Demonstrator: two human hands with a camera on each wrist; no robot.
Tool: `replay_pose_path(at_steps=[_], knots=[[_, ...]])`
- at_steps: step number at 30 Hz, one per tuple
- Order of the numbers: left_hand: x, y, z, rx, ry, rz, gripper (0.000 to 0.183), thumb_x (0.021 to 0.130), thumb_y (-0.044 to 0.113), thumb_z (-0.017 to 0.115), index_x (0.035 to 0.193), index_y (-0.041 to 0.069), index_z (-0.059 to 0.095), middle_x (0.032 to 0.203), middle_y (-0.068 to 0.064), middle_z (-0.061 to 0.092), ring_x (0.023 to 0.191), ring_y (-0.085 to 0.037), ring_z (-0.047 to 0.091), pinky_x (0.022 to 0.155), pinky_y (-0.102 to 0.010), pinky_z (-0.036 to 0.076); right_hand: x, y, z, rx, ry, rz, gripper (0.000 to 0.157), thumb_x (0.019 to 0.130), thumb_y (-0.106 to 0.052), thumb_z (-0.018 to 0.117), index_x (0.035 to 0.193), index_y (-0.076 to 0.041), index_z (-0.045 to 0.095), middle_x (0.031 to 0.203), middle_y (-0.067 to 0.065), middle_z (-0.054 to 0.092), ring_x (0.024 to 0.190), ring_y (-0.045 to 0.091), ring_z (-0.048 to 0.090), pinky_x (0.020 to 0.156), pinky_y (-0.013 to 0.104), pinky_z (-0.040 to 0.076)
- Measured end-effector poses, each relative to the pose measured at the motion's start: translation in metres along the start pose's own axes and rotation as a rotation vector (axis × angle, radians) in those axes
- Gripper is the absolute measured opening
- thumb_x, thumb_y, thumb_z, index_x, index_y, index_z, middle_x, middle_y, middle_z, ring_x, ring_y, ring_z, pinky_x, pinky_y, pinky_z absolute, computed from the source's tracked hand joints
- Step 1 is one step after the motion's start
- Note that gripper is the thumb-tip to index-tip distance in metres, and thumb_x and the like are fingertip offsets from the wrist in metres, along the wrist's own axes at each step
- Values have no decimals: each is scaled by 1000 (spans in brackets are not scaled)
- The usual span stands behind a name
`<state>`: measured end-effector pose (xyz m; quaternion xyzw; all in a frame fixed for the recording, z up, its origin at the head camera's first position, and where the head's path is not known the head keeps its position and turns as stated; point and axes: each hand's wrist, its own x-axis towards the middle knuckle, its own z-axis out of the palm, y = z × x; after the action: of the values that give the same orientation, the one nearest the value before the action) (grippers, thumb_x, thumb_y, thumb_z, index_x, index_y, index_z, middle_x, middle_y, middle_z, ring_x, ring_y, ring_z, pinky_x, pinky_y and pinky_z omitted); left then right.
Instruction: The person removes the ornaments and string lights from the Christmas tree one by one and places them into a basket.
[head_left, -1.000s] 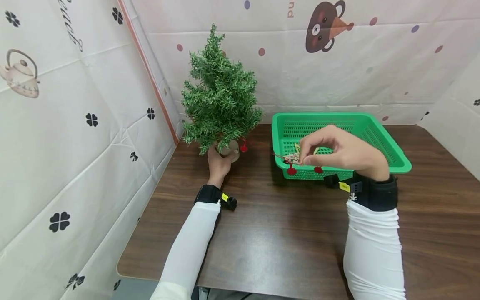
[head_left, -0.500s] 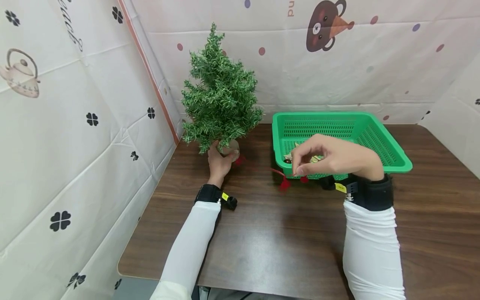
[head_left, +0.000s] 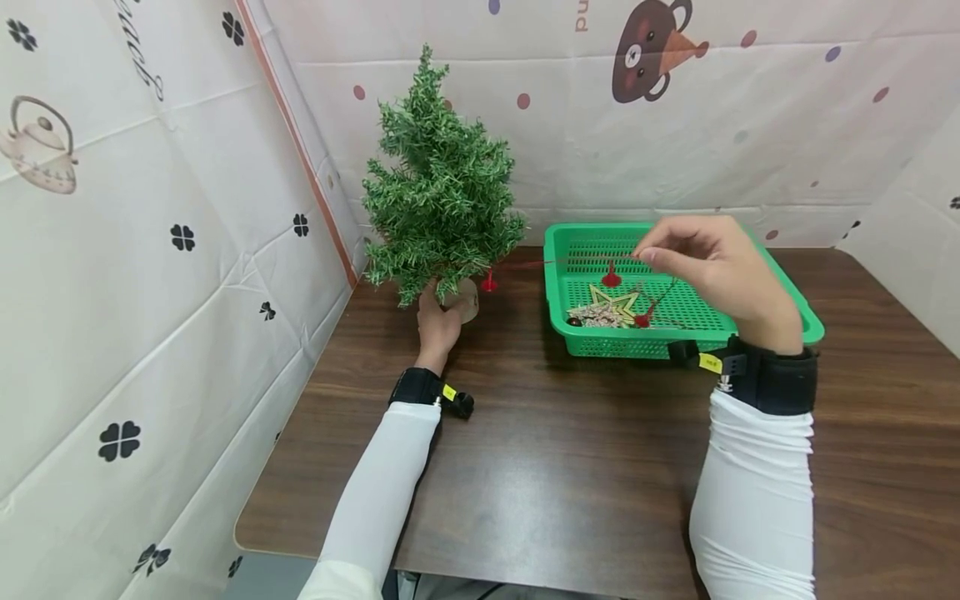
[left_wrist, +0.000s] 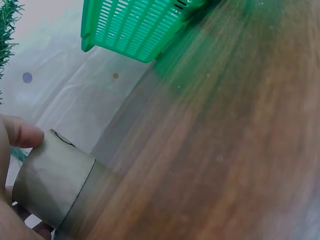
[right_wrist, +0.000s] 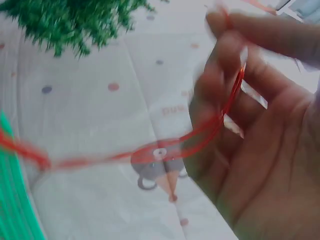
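A small artificial Christmas tree [head_left: 442, 192] stands at the back left. Its pale round base [left_wrist: 52, 182] is gripped by my left hand [head_left: 437, 332], thumb on one side. Between thumb and index fingertips, my right hand [head_left: 723, 271] pinches a thin red string [right_wrist: 95, 161] above the green basket [head_left: 675, 342]. The string runs left to the tree's lower branches. Red bell-shaped pendants hang from it, one [head_left: 611, 276] over the basket and another [head_left: 489, 283] beside the base. More string trails below my right hand, with a red pendant [head_left: 643, 320] near the basket's front wall.
In the basket lie a yellow star [head_left: 617, 302], a heap of small pale pieces [head_left: 596, 315] and a dark round bead [head_left: 574, 322]. The brown wooden table [head_left: 540, 467] has printed sheets [head_left: 750, 142] hanging behind it and at its sides.
My right hand dipped left and down over the basket's front edge, then rose to the right, drawing the red string taut towards the tree. The left hand stays on the base.
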<state>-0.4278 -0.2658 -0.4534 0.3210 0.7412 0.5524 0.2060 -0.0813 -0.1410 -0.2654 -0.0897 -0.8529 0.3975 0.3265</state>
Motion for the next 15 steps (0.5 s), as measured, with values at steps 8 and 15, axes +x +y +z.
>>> replay_pose_path(at_steps=[8,15], knots=[[0,0,-1,30,2,-6,79,98,39,65,163,23,24,170,-8,16,157,-40,9,124,-65,11,3,16,-2,-330,114,218,13,102,-17,64,102,-11,75,84,-11,63,67,16,49,58,27,39],[0,-1,-2,13,-11,-2,78,99,39,64,163,22,23,170,-9,16,157,-40,8,124,-63,12,7,47,1,-371,-24,400,29,107,-34,53,111,-9,68,100,6,67,81,18,57,69,29,47]])
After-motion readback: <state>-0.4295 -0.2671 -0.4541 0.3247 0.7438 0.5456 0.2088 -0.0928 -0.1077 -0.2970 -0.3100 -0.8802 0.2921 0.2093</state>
